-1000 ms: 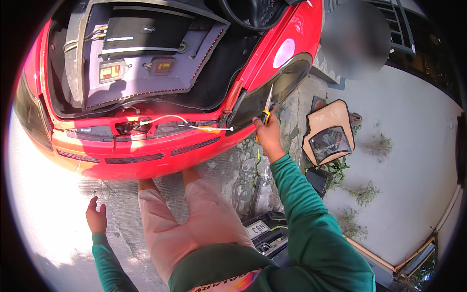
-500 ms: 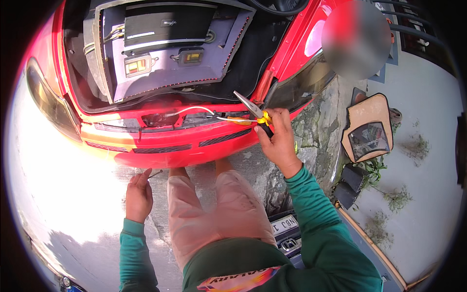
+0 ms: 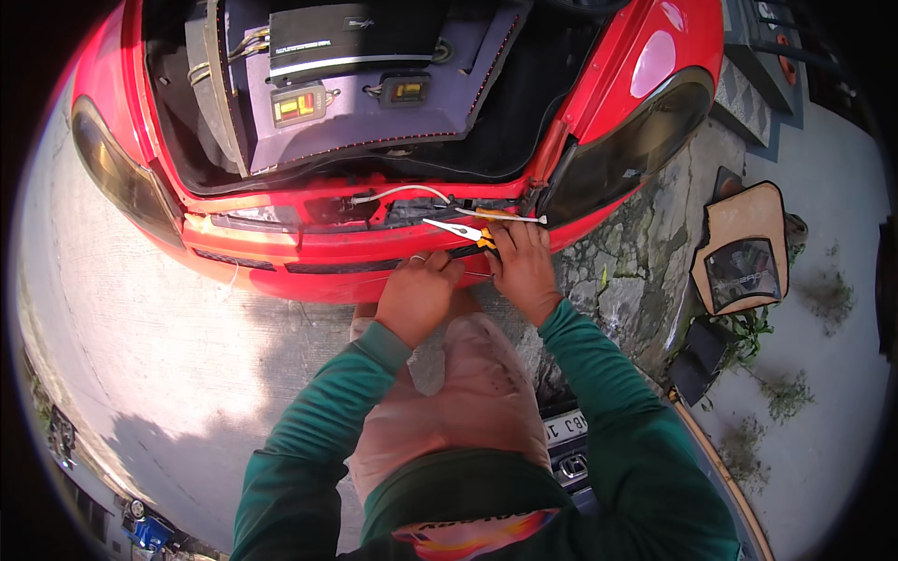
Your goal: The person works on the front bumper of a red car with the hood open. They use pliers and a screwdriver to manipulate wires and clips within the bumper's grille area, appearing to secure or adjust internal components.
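My right hand (image 3: pixel 527 273) is closed around the yellow-and-black handles of needle-nose pliers (image 3: pixel 456 229), whose jaws point left over the red bumper (image 3: pixel 327 286). Close by on the left, my left hand (image 3: pixel 418 297) has its fingers curled together at the bumper's edge, and what they hold is hidden. A thin line shows in the gap between both hands, too fine to name. Just beyond the pliers lies a white strip (image 3: pixel 505 216) beside an orange-yellow handle (image 3: pixel 490 211). A pale cable (image 3: pixel 402 190) curves over the red panel to their left.
Beyond the bumper is the car's open compartment with a black amplifier (image 3: pixel 351 42) in a purple-lined box. Dark lamps (image 3: pixel 126 173) flank it. On the right lie a tan floor mat (image 3: pixel 744 210) and cracked concrete (image 3: pixel 608 271). Another vehicle's plate (image 3: pixel 566 427) shows behind me.
My left hand has come up and right from my side to the bumper, next to the right hand. The pliers have dropped lower and left, and the view has shifted.
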`<action>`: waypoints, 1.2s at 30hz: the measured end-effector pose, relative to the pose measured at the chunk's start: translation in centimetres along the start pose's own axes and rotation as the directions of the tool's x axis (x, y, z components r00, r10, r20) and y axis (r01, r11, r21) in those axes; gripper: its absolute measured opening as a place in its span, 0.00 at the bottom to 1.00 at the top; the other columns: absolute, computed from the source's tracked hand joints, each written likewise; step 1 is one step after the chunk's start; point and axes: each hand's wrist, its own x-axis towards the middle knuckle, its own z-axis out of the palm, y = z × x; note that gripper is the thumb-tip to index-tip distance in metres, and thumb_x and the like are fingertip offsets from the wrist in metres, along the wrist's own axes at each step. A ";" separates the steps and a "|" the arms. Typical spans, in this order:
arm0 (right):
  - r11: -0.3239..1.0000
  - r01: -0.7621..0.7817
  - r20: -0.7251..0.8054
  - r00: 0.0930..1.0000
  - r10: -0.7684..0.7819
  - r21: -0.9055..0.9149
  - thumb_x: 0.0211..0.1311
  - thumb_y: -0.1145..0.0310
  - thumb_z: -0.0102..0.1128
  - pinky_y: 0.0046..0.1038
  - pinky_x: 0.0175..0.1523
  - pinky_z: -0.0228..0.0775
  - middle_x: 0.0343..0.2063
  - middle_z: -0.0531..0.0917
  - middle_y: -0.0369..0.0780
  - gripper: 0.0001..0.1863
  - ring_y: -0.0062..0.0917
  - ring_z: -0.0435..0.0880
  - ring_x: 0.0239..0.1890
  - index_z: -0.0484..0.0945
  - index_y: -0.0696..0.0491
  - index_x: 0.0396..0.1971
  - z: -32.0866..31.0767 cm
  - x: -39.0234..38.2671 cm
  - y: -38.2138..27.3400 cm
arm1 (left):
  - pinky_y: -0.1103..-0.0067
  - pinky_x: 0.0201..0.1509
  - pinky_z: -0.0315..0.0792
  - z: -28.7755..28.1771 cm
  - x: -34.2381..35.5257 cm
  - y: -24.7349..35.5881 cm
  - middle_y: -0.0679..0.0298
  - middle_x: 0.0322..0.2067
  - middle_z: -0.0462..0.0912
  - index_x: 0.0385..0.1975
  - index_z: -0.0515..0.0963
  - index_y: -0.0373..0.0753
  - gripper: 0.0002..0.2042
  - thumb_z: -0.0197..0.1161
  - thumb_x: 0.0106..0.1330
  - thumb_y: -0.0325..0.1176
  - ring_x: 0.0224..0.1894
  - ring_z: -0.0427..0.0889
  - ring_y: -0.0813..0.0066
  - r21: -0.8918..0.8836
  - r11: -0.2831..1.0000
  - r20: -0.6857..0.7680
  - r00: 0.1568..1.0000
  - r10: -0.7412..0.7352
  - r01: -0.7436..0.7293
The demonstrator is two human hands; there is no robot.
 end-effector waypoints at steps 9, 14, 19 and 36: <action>0.945 0.288 -0.012 0.956 -0.294 -0.155 0.66 0.61 0.65 0.42 0.68 0.64 0.52 0.81 0.37 0.25 0.32 0.79 0.56 0.80 0.50 0.62 0.8 4.6 3.1 | 0.66 0.54 0.82 5.4 3.4 -0.7 0.62 0.41 0.83 0.42 0.85 0.42 0.10 0.61 0.64 0.31 0.49 0.85 0.61 0.143 0.988 -0.032 0.997 0.070 -0.065; 0.952 0.279 0.010 0.960 -0.280 -0.128 0.64 0.61 0.67 0.43 0.71 0.62 0.56 0.81 0.38 0.29 0.32 0.78 0.60 0.79 0.50 0.65 1.1 4.6 3.4 | 0.65 0.56 0.82 7.0 4.3 -2.4 0.61 0.44 0.83 0.47 0.84 0.41 0.12 0.61 0.66 0.31 0.53 0.84 0.60 0.135 0.991 -0.112 0.994 0.013 0.002; 0.975 0.215 0.014 0.977 -0.215 -0.060 0.60 0.61 0.71 0.45 0.74 0.60 0.58 0.80 0.39 0.33 0.34 0.76 0.62 0.77 0.50 0.67 1.1 4.0 3.6 | 0.62 0.62 0.80 8.4 5.4 -2.7 0.60 0.49 0.83 0.51 0.84 0.39 0.13 0.62 0.69 0.31 0.58 0.83 0.56 0.054 0.995 -0.149 0.986 -0.079 0.088; 0.192 -0.206 0.067 0.830 0.554 0.960 0.81 0.74 0.59 0.18 0.56 0.72 0.42 0.86 0.35 0.14 0.12 0.80 0.44 0.75 0.59 0.61 0.1 -1.1 2.8 | 0.61 0.62 0.77 1.4 3.7 -2.9 0.54 0.53 0.81 0.53 0.83 0.40 0.15 0.67 0.66 0.30 0.58 0.80 0.51 -0.105 0.993 -0.398 0.913 -0.089 0.051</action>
